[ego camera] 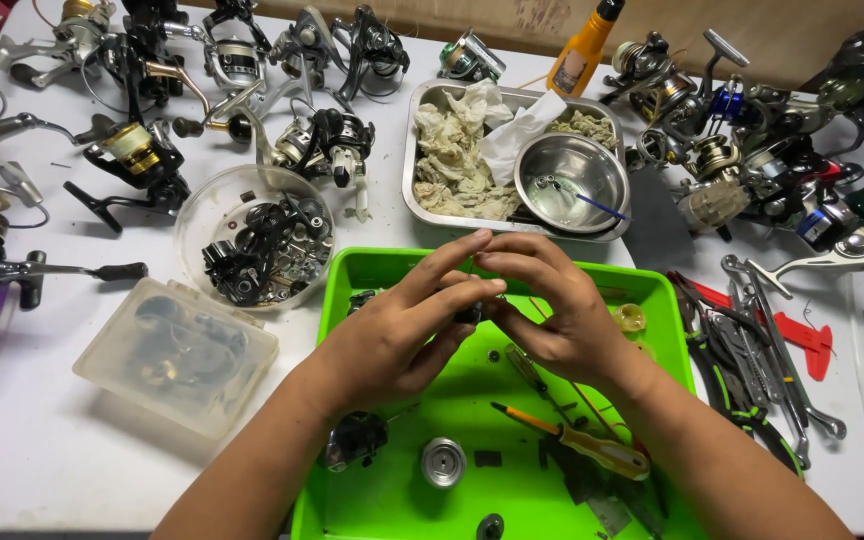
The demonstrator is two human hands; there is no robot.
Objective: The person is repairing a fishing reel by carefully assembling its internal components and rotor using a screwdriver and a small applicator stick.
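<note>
Small dark reel part [472, 312]: pinched between both hands above the green tray [352, 290], mostly hidden by fingers, so I can't make out its shape. Left hand [402, 325] grip closed on it from the left, right hand [557, 305] grip closed on it from the right, fingertips meeting over it.

Nearest me in the tray: silver spool [443, 462], black reel body [357, 438], yellow-handled screwdriver [577, 442]. Left of the tray on the white surface [52, 470]: a clear plastic lidded box [177, 355], then a round clear bowl of black parts [257, 250]. Right: pliers and wrenches [762, 350].

Beyond: metal tray of rags [472, 150] holding a steel bowl [572, 180], an orange bottle [582, 50], and many fishing reels [282, 60] along the far edge.
</note>
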